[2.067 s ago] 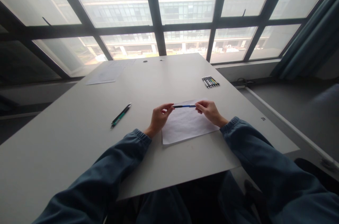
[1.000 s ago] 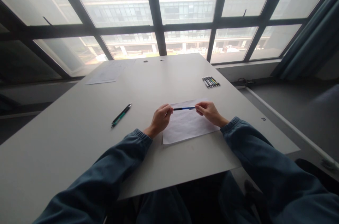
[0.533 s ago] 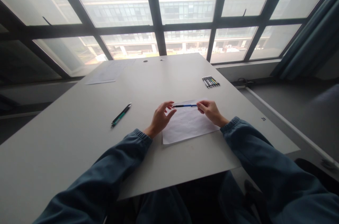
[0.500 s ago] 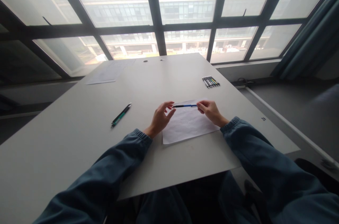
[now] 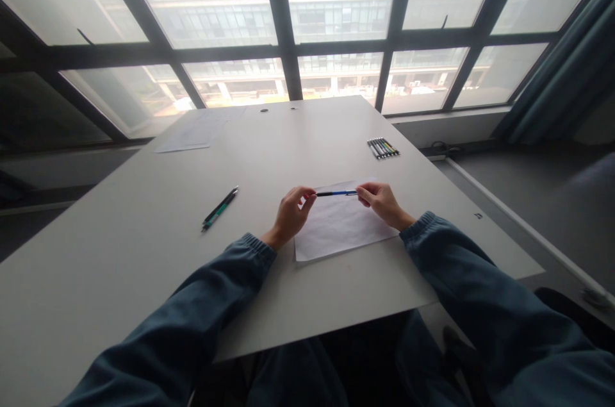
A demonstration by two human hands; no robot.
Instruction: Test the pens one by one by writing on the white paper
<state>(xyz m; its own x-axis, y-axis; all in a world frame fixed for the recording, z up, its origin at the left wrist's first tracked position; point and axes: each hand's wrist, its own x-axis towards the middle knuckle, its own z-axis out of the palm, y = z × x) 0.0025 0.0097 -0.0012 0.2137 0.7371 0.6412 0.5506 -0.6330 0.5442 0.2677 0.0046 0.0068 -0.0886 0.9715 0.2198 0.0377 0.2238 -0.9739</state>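
A blue pen with a black grip [image 5: 336, 193] is held level between my two hands, above a sheet of white paper [image 5: 343, 227]. My left hand [image 5: 293, 211] pinches its dark tip end between thumb and fingers. At the other end, by the clip, my right hand [image 5: 381, 200] has its thumb and fingers closed on the pen. The paper lies flat under the pen, its right edge partly below my right wrist.
Two pens, one of them green [image 5: 220, 209], lie side by side on the white table [image 5: 144, 253] to the left. A row of several pens [image 5: 383, 148] sits near the right edge. More paper [image 5: 187, 132] rests at the far left, before the windows.
The fingers of my left hand, apart around the pen's tip before, have closed on it. My right hand keeps its hold and has hardly moved.
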